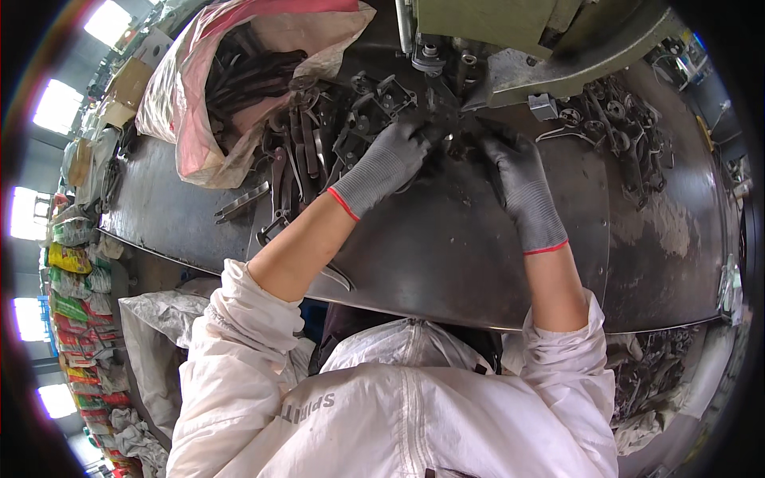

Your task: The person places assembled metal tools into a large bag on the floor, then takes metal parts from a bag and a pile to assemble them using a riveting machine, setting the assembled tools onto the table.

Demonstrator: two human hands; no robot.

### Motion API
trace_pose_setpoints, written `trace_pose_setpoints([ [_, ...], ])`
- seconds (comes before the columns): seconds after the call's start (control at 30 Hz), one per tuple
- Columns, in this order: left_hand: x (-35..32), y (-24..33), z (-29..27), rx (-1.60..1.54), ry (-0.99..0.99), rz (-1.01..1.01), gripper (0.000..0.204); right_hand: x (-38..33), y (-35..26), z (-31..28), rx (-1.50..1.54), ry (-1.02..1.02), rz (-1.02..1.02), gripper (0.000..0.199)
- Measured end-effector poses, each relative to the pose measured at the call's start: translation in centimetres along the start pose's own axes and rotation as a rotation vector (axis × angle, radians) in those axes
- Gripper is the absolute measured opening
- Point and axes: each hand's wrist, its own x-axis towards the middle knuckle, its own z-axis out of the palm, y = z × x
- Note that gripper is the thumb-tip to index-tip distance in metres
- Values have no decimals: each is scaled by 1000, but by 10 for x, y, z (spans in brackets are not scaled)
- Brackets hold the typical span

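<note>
My left hand (400,153), in a grey glove with a dark palm and a red cuff, is closed beneath the head of a green machine (486,24). Its fingertips meet dark metal whose shape I cannot make out. My right hand (514,163), gloved alike, reaches in from the other side with bent fingers drawn together at the same dark spot; what they grip is lost in shadow. Just left of my left hand lies a heap of dark metal lever parts (351,131). Above the hands is the machine's spindle (430,60).
An open pink-and-white sack (195,151) of dark handles (255,76) stands at the left on the dark metal table (414,255). More metal parts (617,127) are piled at the right. A curved lever (336,276) lies by the near edge. Coloured bags (76,307) line the left wall.
</note>
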Motion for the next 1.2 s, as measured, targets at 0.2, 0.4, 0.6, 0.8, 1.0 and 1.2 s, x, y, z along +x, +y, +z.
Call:
trace_pose_setpoints([
  [0.2,3,-13,-9,42,21,-1,44,0,-4,6,-213,-13,-16,35],
  [0.4,7,-21,-9,-450,25,-59,45,-2,-6,12,-297,16,-36,35],
  [0.6,15,-23,-6,-484,88,-12,41,-1,-12,13,-145,-19,16,35],
  [0.8,18,-22,-5,104,-37,179,38,1,-14,18,-288,9,66,32],
  [1.0,22,-6,2,-397,-130,-47,9,15,14,-3,-780,-182,-130,29],
  [1.2,-3,-4,-22,-547,-47,-182,21,1,5,17,-285,-7,157,32],
])
